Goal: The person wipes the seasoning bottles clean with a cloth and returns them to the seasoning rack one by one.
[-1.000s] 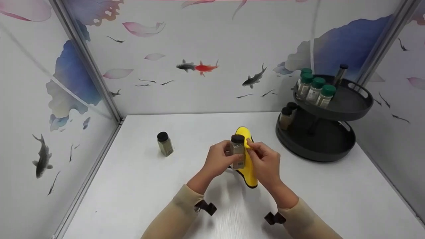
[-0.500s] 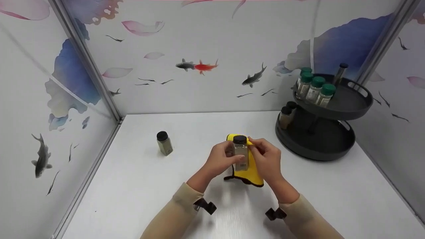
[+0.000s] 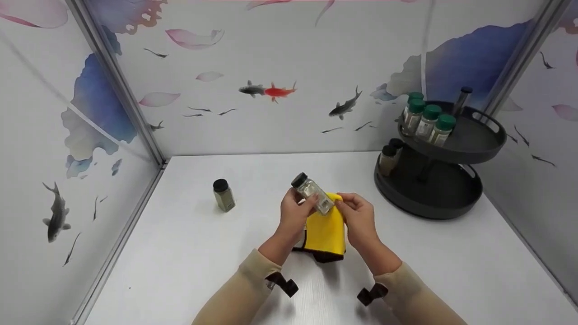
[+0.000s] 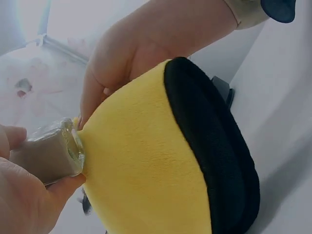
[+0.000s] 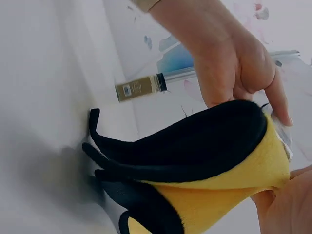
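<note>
My left hand (image 3: 295, 214) grips a clear spice jar (image 3: 313, 193) with a black cap, tilted so the cap points up and left. Its glass base (image 4: 74, 146) meets the top of a yellow cloth with dark edging (image 3: 326, 231). Between thumb and fingers, my right hand (image 3: 359, 216) pinches that cloth at its upper edge, beside the jar's base. The rest of the cloth (image 4: 141, 156) hangs down in folds over the white table. Another black-capped spice jar (image 3: 224, 195) stands upright on the table to the left.
A black two-tier round rack (image 3: 429, 212) stands at the back right. Several green-capped jars (image 3: 426, 126) and a slim dark-capped one (image 3: 461, 101) are on its upper tier, with dark-capped jars (image 3: 387, 162) on the lower. Printed wall panels (image 3: 280, 122) border the white table (image 3: 189, 271).
The jar in my left hand has gone from upright to tilted, its cap swinging left. The cloth has shifted from behind the jar to below its base, still pinched by my right hand.
</note>
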`<state>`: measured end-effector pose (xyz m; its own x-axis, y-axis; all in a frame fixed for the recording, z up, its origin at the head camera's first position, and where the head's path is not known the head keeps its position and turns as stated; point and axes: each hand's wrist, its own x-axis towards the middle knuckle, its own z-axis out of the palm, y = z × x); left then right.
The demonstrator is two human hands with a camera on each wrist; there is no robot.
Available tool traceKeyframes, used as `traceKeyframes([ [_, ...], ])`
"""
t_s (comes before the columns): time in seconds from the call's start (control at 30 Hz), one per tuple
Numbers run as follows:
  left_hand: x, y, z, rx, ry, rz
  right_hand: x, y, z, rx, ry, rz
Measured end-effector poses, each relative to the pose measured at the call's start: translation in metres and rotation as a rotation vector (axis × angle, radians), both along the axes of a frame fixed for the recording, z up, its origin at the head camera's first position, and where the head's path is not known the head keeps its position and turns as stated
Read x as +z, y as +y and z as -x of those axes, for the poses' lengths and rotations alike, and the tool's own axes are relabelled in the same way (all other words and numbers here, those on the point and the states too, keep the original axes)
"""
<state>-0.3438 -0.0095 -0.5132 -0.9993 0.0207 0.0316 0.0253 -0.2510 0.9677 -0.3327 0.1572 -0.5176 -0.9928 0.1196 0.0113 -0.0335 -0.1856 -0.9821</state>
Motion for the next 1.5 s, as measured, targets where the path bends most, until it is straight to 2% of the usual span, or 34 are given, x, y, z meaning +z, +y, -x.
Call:
traceKeyframes([
  [0.13, -0.007, 0.003, -0.002, 0.032, 0.056, 0.001, -0.004, -0.002, 0.002, 0.015, -0.069, 0.112],
  [0.37, -0.007, -0.006, 0.0, 0.063, 0.2, 0.085, -0.001, -0.006, -0.005, 0.1, -0.115, 0.116],
  [0.53, -0.003, -0.011, 0.001, 0.043, 0.259, 0.14, 0.007, 0.0, -0.005, 0.12, -0.119, 0.153],
  [0.7, -0.001, -0.013, 0.0, 0.003, 0.31, 0.136, 0.014, 0.005, -0.005, 0.096, -0.148, 0.199],
  [0.8, -0.001, -0.01, -0.003, -0.029, 0.349, 0.12, 0.014, 0.004, -0.006, 0.058, -0.149, 0.201],
  [0.93, -0.001, -0.007, -0.007, -0.051, 0.399, 0.149, 0.007, -0.004, -0.009, 0.029, -0.132, 0.203],
  [1.07, -0.002, -0.008, -0.008, -0.042, 0.432, 0.162, 0.0, -0.011, -0.011, 0.062, -0.117, 0.218],
  [1.17, -0.002, -0.012, -0.005, -0.017, 0.456, 0.154, -0.002, -0.011, -0.011, 0.1, -0.113, 0.207],
  [1.3, -0.002, -0.017, 0.001, 0.012, 0.474, 0.164, 0.003, -0.006, -0.009, 0.128, -0.126, 0.179],
  [1.5, 0.001, -0.02, 0.002, 0.001, 0.444, 0.189, 0.013, 0.003, -0.009, 0.122, -0.144, 0.173],
])
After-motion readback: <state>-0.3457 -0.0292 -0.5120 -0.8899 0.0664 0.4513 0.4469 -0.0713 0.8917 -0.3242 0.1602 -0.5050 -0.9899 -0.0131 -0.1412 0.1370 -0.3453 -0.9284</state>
